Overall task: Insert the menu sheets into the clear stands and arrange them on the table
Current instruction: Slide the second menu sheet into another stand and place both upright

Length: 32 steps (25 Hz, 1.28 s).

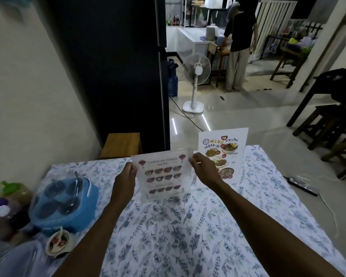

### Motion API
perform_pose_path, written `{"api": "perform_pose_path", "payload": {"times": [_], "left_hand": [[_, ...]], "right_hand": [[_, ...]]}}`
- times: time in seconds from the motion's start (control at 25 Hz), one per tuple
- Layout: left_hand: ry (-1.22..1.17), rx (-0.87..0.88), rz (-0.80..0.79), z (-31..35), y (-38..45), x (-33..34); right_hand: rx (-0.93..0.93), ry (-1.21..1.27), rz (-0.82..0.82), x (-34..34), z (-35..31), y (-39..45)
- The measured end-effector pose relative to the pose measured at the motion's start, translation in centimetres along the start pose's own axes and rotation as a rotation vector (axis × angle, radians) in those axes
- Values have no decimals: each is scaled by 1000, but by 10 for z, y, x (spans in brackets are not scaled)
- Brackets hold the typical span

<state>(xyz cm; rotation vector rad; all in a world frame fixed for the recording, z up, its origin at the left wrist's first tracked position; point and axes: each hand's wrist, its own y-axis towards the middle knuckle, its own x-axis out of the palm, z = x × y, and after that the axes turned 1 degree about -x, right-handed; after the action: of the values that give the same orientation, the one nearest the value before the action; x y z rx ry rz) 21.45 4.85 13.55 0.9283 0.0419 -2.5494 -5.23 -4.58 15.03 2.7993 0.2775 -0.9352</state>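
Observation:
A clear stand with a Chinese food menu sheet inside it stands upright on the floral tablecloth, near the table's middle. My left hand grips its left edge. My right hand pinches its upper right corner. A second clear stand with an orange "MENU" sheet stands upright behind and to the right, near the table's far edge, touched by neither hand.
At the table's left sit a blue condiment caddy under a clear lid, a small sauce cup and jars. Beyond the table are a wooden stool, a white floor fan and a standing person.

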Motion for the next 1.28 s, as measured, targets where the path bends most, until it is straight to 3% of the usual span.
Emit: {"api": "perform_pose_path", "payload": {"times": [0.48, 0.72, 1.04, 1.28], "left_hand": [[-98, -36, 5, -17, 54, 22], [-131, -142, 66, -13, 42, 30], [-32, -216, 6, -6, 36, 18], [-155, -450, 63, 29, 13, 16]], "right_hand": [[52, -139, 80, 37, 15, 59], [88, -155, 61, 41, 20, 51], [97, -238, 6, 13, 17, 22], [59, -207, -57, -30, 24, -6]]}}
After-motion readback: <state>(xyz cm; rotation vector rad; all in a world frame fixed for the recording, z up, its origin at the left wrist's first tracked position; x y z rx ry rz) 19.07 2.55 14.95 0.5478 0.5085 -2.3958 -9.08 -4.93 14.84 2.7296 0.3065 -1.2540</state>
